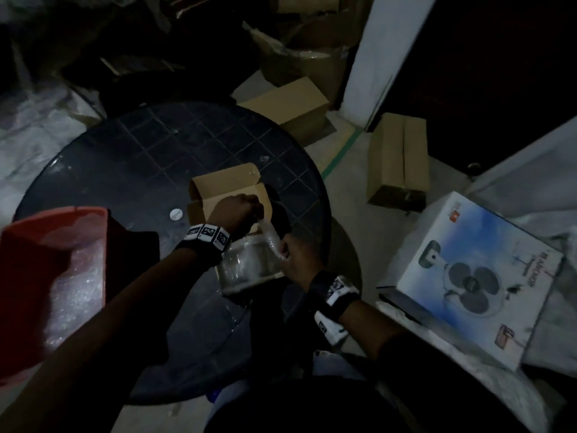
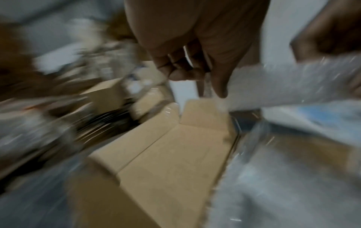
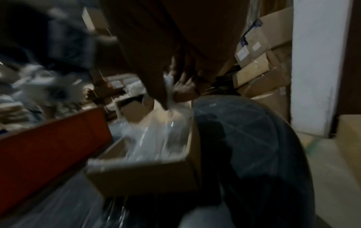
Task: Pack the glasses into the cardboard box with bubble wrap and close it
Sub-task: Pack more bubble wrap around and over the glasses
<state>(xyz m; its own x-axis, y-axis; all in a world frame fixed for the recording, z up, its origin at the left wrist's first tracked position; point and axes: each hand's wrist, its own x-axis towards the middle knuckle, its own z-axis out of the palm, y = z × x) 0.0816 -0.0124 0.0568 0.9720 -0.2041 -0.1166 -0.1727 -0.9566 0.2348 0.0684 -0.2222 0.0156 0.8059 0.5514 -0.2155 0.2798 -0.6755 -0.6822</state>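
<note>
Open cardboard box (image 1: 229,195) sits on the round dark table (image 1: 131,157), flaps up. Left hand (image 1: 237,210) and right hand (image 1: 295,254) are close together above the box, each pinching one end of a bubble wrap (image 1: 271,237) strip stretched between them. More wrap fills the box's near side. Glasses indistinct. Red bin (image 1: 53,239) stands left of the box.

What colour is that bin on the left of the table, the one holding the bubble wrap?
Red. The bin shows best in the head view, at the table's left edge.
</note>
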